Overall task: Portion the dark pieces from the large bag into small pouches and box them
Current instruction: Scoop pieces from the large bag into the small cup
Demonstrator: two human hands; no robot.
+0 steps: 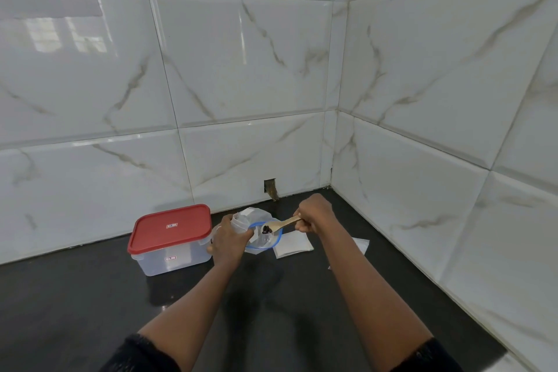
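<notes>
A clear large bag (262, 243) with a blue zip rim stands open on the black counter. My right hand (314, 216) grips a wooden spoon (282, 223) whose bowl carries dark pieces (266, 229) over the bag's mouth. My left hand (231, 237) grips a small clear pouch (240, 220) just left of the bag's rim. A clear plastic box with a red lid (170, 231) sits closed to the left, touching distance from my left hand.
Flat white pouches lie on the counter: one (293, 246) right of the bag, another (360, 246) further right by the wall. Tiled walls meet in a corner behind. A small hole in the wall (270, 187) is behind the bag.
</notes>
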